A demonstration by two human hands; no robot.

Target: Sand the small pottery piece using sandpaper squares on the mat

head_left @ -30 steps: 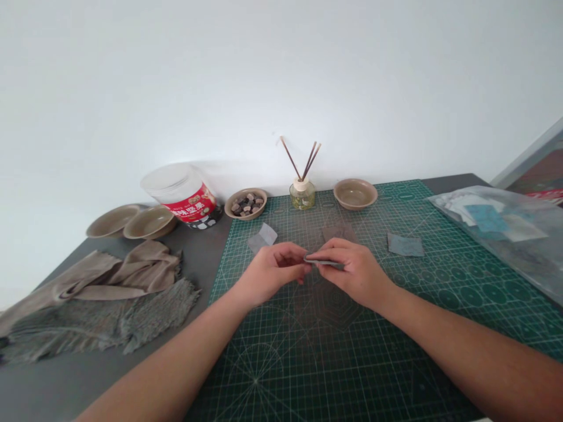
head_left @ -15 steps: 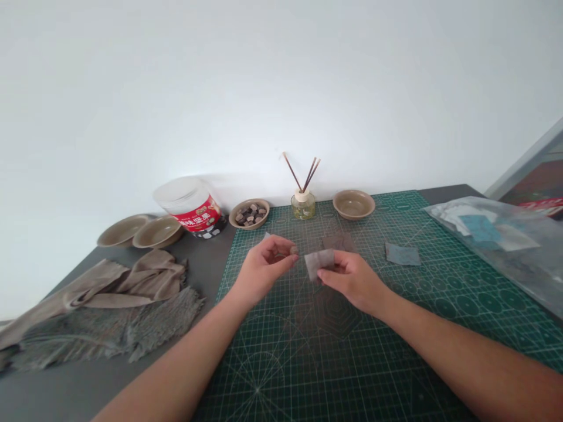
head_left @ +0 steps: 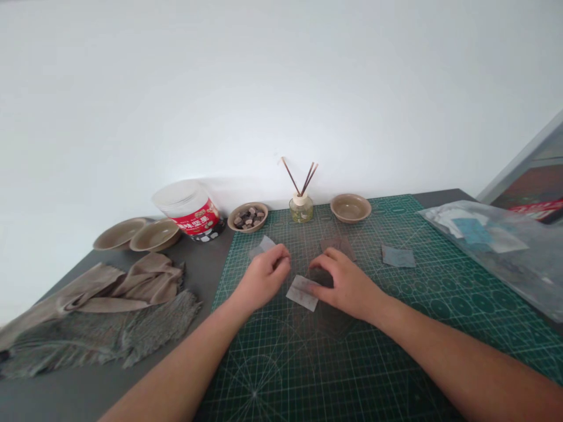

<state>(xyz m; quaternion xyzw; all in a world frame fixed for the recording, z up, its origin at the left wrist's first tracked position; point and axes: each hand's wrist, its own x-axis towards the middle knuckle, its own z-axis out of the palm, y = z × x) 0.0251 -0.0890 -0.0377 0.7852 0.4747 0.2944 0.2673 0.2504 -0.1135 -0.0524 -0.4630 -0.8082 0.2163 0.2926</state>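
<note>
A thin, light-grey square of fabric point(head_left: 302, 293) lies slightly askew on the green cutting mat point(head_left: 272, 328). My right hand point(head_left: 345, 285) arches over its right side, thumb at the square's edge and fingers spread from the thumb with a gap between. To the left, my left hand point(head_left: 265, 275) is closed, fingertips pressed together; whatever it may pinch is hidden. Just behind that hand lies a pale, sheer piece point(head_left: 265, 244), partly covered. A brownish sheer piece point(head_left: 338, 245) lies behind my right hand, and a blue-grey fabric piece point(head_left: 398, 257) is farther right.
Along the wall stand a bowl of small stones point(head_left: 250, 218), a reed diffuser point(head_left: 301, 208), a bowl point(head_left: 350, 209) and a red-labelled plastic jar point(head_left: 191, 214). Two bowls point(head_left: 156, 235) and crumpled cloths point(head_left: 109, 310) are at left. A clear plastic bag point(head_left: 505, 246) lies at right.
The grey fabric square has gone from my right hand's pinch down to the mat, and the fingers have parted. My left hand has lowered a little and turned, showing its back.
</note>
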